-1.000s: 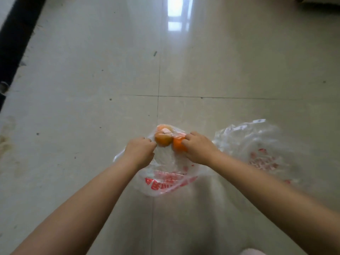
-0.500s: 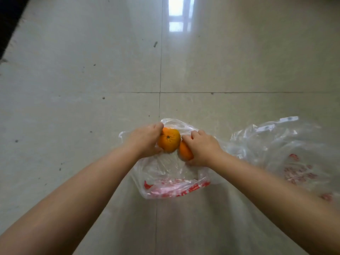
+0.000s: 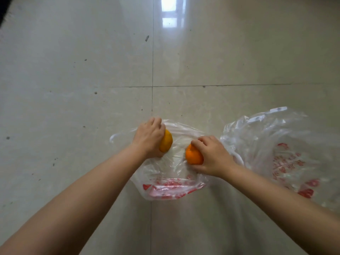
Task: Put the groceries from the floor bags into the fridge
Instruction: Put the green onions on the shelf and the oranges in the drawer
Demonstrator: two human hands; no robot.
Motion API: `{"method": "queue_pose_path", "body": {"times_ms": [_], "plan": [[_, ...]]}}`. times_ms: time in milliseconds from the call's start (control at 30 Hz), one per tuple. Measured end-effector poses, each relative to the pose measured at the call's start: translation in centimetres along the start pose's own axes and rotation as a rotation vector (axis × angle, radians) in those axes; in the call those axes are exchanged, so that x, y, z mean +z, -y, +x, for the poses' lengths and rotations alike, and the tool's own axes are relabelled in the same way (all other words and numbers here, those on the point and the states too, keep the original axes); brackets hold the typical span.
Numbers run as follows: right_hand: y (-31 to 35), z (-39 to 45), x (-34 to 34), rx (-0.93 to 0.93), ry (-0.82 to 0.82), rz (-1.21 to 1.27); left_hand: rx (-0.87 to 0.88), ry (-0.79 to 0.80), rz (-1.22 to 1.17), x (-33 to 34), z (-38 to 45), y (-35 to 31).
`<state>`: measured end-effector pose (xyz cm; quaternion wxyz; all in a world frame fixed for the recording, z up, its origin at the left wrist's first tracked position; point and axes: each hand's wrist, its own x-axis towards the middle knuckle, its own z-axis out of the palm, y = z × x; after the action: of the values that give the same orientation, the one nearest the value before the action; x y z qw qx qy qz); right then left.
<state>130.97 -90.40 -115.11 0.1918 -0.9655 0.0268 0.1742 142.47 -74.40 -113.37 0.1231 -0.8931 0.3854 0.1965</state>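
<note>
Second bag cut off at right edge — its red print perhaps blurred

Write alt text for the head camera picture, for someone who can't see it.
Seen from above, a person's left hand and right hand each grip an orange, the yellower orange and the deeper orange, over a clear plastic bag on a pale tiled floor. A second clear bag lies to the right.

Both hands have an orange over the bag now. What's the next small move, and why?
Probably lift both hands straight up, clear of the plastic bag. The left hand grips one orange and the right hand grips the other orange, both just above the bag's open mouth, so nothing seems left to grasp first. No fridge is in view.
</note>
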Motion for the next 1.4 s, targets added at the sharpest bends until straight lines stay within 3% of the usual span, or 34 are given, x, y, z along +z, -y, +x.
{"method": "queue_pose_path", "body": {"times_ms": [200, 333, 500, 633, 867, 1100, 1400], "plan": [[0.5, -1.2, -0.3, 0.070, 0.145, -0.141, 0.029, 0.051, -0.088, 0.8, -2.4, -1.2], [1.0, -1.4, -0.9, 0.045, 0.138, -0.156, -0.034, 0.064, -0.140, 0.3, -3.6, -2.0], [2.4, -2.5, -5.2, 0.063, 0.043, 0.184, -0.145, -0.013, -0.336, -2.7, -6.0, -2.4], [4.1, -6.0, -10.8, 0.147, -0.024, 0.326, -0.254, 0.020, -0.582, -8.3, -10.4, -3.0], [9.6, -16.5, -26.1, 0.239, -0.037, 0.448, -0.246, -0.008, -0.706, -25.1, -19.1, -5.6], [13.2, -24.9, -47.4, 0.367, -0.250, 0.511, -0.061, -0.097, -0.631, -48.0, -23.2, -8.3], [13.2, -35.8, -73.5, 0.397, -0.604, 0.335, 0.252, -0.410, -0.411, -75.2, -27.0, -13.1]]}}
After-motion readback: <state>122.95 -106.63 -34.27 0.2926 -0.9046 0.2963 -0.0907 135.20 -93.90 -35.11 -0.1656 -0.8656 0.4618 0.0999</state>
